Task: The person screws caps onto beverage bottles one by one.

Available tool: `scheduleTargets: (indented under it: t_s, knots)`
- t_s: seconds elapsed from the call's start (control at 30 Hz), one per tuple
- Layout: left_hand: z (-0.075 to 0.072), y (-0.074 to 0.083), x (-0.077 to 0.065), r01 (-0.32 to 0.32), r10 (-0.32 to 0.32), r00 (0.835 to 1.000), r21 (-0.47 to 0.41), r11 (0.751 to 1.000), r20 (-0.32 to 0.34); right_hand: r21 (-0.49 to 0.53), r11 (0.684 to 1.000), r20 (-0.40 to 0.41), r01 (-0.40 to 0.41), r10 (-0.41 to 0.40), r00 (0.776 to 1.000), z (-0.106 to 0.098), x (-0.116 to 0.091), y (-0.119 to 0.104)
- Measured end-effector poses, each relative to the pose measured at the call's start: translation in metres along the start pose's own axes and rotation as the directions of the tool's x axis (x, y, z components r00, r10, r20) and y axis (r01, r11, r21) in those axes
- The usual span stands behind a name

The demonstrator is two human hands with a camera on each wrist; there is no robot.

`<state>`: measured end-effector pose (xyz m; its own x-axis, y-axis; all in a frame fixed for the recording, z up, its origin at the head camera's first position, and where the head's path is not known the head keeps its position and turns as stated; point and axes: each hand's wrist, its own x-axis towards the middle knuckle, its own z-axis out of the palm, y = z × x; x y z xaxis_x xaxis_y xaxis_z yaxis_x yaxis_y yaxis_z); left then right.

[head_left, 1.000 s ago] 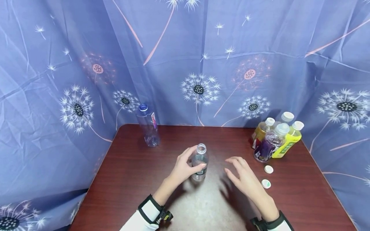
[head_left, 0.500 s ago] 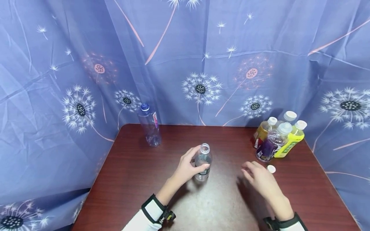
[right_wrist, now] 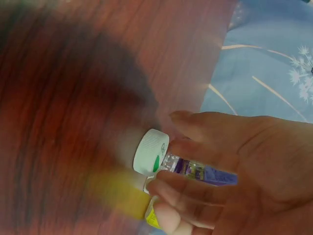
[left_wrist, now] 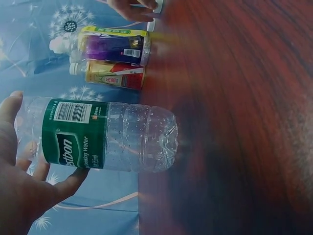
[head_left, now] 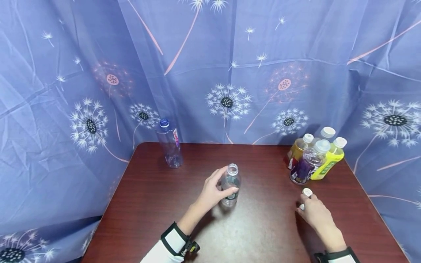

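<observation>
In the head view the left hand (head_left: pixel 210 190) grips a clear water bottle (head_left: pixel 231 184) that has no cap on its mouth. Its green label (left_wrist: pixel 73 132) shows in the left wrist view, thumb on one side and fingers on the other. The right hand (head_left: pixel 317 215) is low over the table at a white bottle cap (right_wrist: pixel 151 152) with a green mark, thumb and fingers apart around it. Whether the fingertips touch this cap cannot be told. A second white cap (head_left: pixel 307 192) lies just beyond the fingers.
Several capped bottles stand together at the back right, among them a purple-labelled bottle (head_left: pixel 306 166) and a yellow-labelled bottle (head_left: pixel 329 164). An uncapped bluish clear bottle (head_left: pixel 171 146) stands at the back left of the brown table (head_left: pixel 148 190). A blue curtain (head_left: pixel 197 73) hangs behind.
My right hand has moved right and down, from beside the water bottle to the white cap. My left hand still holds the bottle in nearly the same place.
</observation>
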<state>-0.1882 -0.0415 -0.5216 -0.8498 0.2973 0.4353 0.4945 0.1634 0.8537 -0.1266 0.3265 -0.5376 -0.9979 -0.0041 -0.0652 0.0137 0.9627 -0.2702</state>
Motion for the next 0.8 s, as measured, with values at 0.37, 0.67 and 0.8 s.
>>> scheduleTargets:
  t_s: [0.37,0.67,0.8]
  knots:
    - [0.002,-0.002,0.000,-0.012,0.012,1.000,0.037,0.999,-0.003,-0.005,0.998,0.027,-0.057,0.057,0.998,0.003,-0.005,0.000]
    - [0.004,-0.003,-0.002,-0.027,0.028,0.999,0.046,0.999,-0.017,0.008,0.978,-0.172,0.210,-0.206,0.963,0.006,0.008,-0.024]
    - [0.004,-0.004,-0.002,-0.033,0.034,0.999,0.050,0.998,-0.023,0.052,0.933,-0.248,0.355,-0.332,0.910,-0.004,0.018,-0.053]
